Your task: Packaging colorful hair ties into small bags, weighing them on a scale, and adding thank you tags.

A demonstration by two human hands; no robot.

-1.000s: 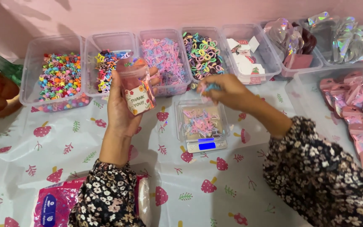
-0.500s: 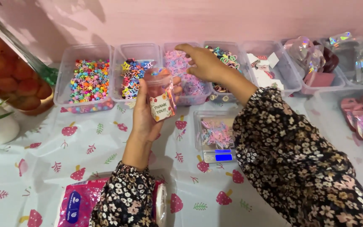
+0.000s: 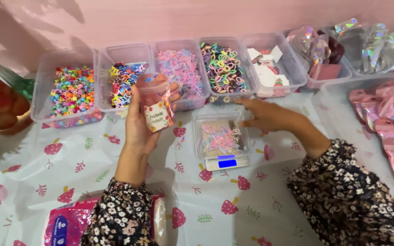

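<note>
Small clear pouch (image 3: pixel 156 102): upright, gripped in left hand (image 3: pixel 138 127) above the worktop (image 3: pixel 69 168). Right hand (image 3: pixel 263 116): empty, fingers loosely spread, touching the clear tray (image 3: pixel 220 136) on the small scale (image 3: pixel 226 160), just right of the pouch.

free: near mushroom-print white tablecloth (image 3: pixel 270 214) | blocked far: row of clear plastic bins (image 3: pixel 178 50) | centre: small silver scale (image 3: pixel 226 161) | near-left: pink tissue pack (image 3: pixel 64 225)
</note>
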